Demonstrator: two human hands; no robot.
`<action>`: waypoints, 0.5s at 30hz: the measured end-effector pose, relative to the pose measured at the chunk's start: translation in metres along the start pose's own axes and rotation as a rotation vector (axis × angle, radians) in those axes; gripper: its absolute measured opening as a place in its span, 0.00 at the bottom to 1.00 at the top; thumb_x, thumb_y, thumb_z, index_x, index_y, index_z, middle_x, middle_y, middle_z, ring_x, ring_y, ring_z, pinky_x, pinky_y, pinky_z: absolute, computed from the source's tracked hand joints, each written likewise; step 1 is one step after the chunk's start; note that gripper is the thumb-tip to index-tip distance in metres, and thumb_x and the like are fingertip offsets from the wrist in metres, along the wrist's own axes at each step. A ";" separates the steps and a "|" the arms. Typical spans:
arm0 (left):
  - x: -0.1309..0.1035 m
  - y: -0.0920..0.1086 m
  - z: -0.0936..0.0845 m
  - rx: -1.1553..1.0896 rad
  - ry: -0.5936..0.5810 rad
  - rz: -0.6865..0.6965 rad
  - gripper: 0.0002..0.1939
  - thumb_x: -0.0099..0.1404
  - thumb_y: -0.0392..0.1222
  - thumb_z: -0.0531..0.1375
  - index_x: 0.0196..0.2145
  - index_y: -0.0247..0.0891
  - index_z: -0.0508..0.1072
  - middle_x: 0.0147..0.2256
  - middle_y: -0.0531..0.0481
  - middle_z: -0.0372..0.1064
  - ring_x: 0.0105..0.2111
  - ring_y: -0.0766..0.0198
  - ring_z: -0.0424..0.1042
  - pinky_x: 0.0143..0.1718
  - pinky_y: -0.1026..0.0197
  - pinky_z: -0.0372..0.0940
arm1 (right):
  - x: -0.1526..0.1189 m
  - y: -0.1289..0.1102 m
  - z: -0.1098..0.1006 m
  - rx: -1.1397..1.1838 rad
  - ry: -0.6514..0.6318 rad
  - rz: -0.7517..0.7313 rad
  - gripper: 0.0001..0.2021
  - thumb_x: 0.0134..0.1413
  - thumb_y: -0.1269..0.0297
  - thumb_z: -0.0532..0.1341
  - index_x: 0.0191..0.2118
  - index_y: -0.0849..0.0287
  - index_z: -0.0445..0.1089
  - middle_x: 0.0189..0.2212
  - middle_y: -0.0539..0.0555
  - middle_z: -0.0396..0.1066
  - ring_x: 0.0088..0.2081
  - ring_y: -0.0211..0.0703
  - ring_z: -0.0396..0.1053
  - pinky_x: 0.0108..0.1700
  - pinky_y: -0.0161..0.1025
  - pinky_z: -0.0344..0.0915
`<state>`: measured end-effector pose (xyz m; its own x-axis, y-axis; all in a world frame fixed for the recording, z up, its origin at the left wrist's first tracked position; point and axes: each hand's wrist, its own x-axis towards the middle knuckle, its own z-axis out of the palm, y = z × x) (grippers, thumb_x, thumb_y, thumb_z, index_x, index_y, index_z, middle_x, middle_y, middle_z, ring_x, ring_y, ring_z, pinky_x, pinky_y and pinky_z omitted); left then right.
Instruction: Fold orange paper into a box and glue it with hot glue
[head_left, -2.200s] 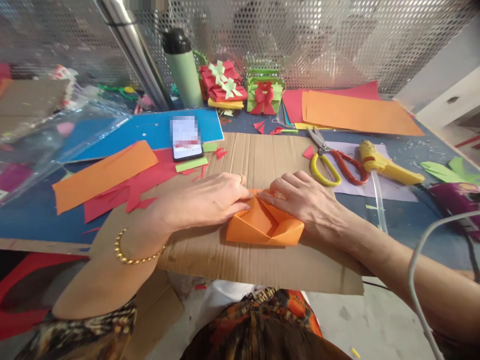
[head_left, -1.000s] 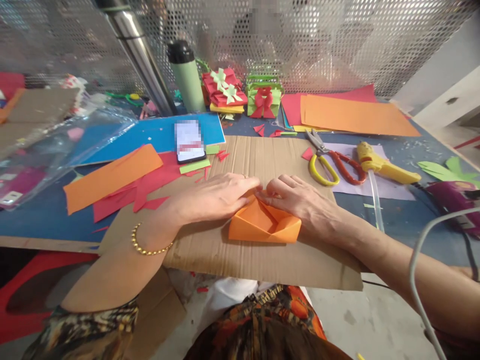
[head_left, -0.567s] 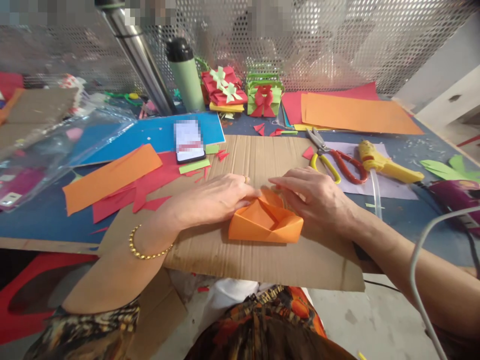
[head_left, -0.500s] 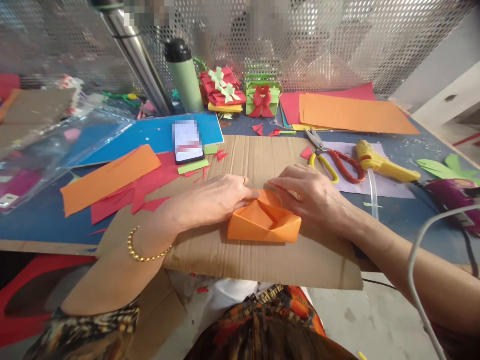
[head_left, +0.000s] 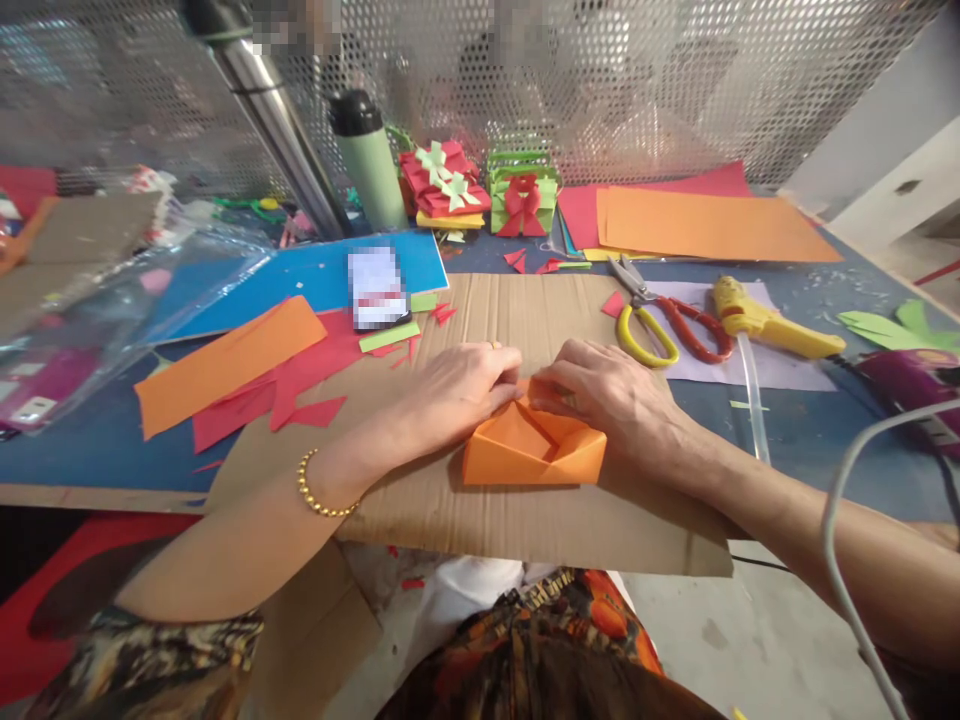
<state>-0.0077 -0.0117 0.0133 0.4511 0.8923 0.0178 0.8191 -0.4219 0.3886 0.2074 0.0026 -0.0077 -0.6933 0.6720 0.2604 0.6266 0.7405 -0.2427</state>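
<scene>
A folded orange paper piece (head_left: 535,450), shaped like a shallow open box, rests on a brown cardboard sheet (head_left: 420,520) in front of me. At its back left edge, my left hand (head_left: 469,390) pinches the paper with thumb and fingers together. My right hand (head_left: 600,395) is closed on the back flap, its fingertips close to those of the left. The fingers partly cover the back flap. Scissors (head_left: 649,320) with yellow and red handles lie just beyond my right hand.
A yellow glue gun (head_left: 772,325) lies at the right, near a grey cable (head_left: 832,510). A phone (head_left: 377,290), red and orange paper (head_left: 232,365) are at the left. Behind stand a green bottle (head_left: 371,165), a steel flask (head_left: 277,130) and small paper bags (head_left: 523,200).
My right fingers have moved left along the back flap, nearer to my left fingertips. My left fingers have curled more. The view has shifted slightly.
</scene>
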 end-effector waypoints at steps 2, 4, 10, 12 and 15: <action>0.002 -0.002 0.002 0.008 0.023 -0.041 0.09 0.71 0.43 0.60 0.34 0.37 0.70 0.34 0.50 0.71 0.33 0.62 0.69 0.33 0.59 0.55 | 0.000 -0.002 -0.001 0.008 0.010 0.019 0.10 0.67 0.65 0.57 0.38 0.60 0.76 0.33 0.56 0.68 0.31 0.42 0.61 0.35 0.39 0.52; 0.003 -0.003 0.002 0.016 0.047 -0.078 0.10 0.70 0.47 0.62 0.38 0.37 0.70 0.38 0.48 0.72 0.36 0.60 0.70 0.34 0.59 0.57 | 0.001 -0.004 -0.003 0.018 -0.006 0.041 0.11 0.67 0.64 0.57 0.39 0.61 0.75 0.32 0.56 0.68 0.30 0.41 0.61 0.34 0.39 0.52; -0.002 0.000 0.002 0.013 0.032 -0.132 0.09 0.69 0.45 0.63 0.38 0.37 0.70 0.35 0.49 0.72 0.33 0.61 0.68 0.34 0.59 0.55 | 0.002 -0.003 -0.005 0.056 -0.040 0.111 0.11 0.66 0.58 0.60 0.40 0.61 0.74 0.32 0.55 0.70 0.30 0.40 0.63 0.32 0.38 0.52; -0.004 0.002 0.002 0.003 0.032 -0.143 0.09 0.70 0.46 0.63 0.36 0.38 0.69 0.34 0.50 0.72 0.32 0.62 0.68 0.33 0.59 0.54 | 0.001 0.000 -0.003 0.075 -0.034 0.114 0.10 0.65 0.58 0.62 0.41 0.61 0.74 0.32 0.55 0.71 0.30 0.40 0.64 0.32 0.37 0.53; -0.005 0.003 0.001 -0.024 0.005 -0.158 0.09 0.69 0.44 0.63 0.34 0.38 0.69 0.32 0.50 0.71 0.31 0.62 0.67 0.32 0.59 0.54 | 0.000 0.003 0.002 0.089 -0.023 0.098 0.09 0.64 0.59 0.63 0.40 0.60 0.73 0.32 0.54 0.70 0.30 0.40 0.64 0.32 0.37 0.54</action>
<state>-0.0069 -0.0174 0.0138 0.3151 0.9482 -0.0409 0.8713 -0.2719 0.4085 0.2084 0.0046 -0.0104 -0.6388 0.7401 0.2103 0.6585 0.6673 -0.3481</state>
